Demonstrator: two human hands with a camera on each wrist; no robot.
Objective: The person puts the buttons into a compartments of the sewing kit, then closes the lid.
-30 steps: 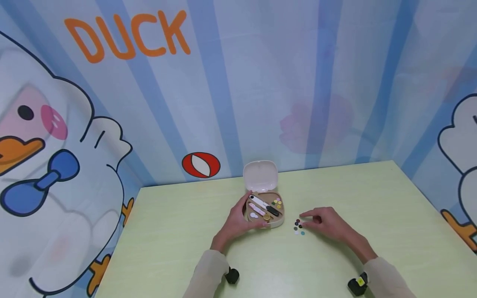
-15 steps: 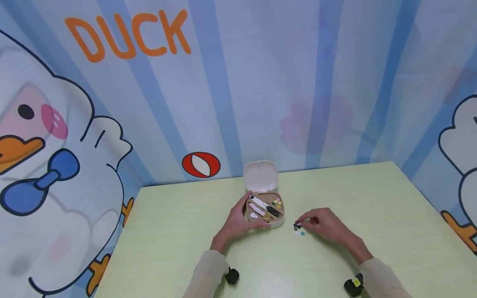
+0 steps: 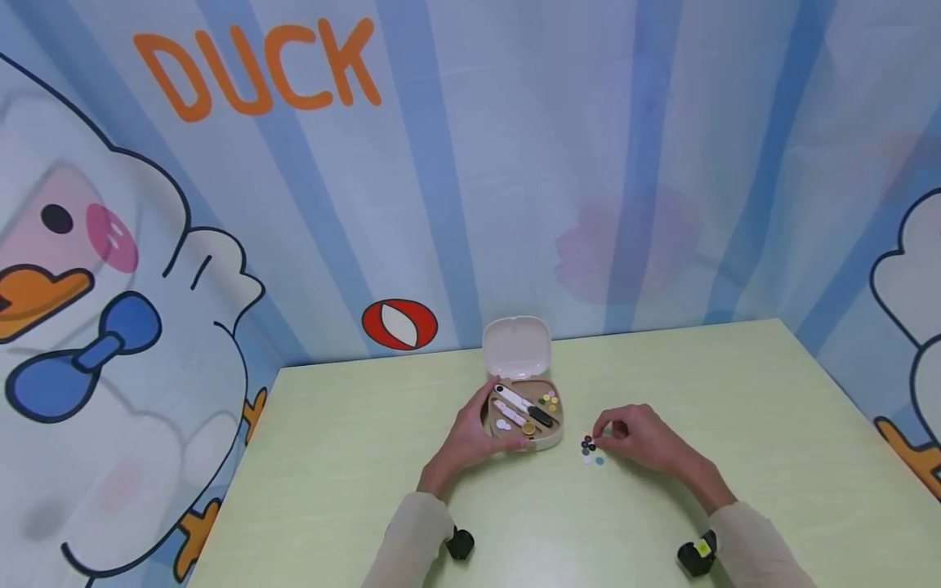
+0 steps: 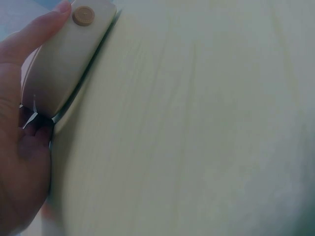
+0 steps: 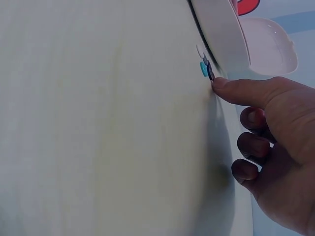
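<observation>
My left hand (image 3: 470,437) grips the open sewing case (image 3: 525,412) on the worktop (image 3: 353,457), w/ the loose buttons (image 3: 590,449) just right of it, right hand (image 3: 639,437) nearer, fingertips pinching at them.

One legible text is present: the word "DUCK" (image 3: 257,67), in large orange capital letters, printed on the blue-striped backdrop (image 3: 515,163) at upper left, above the cartoon duck (image 3: 95,343) figure; no other text is readable
</observation>
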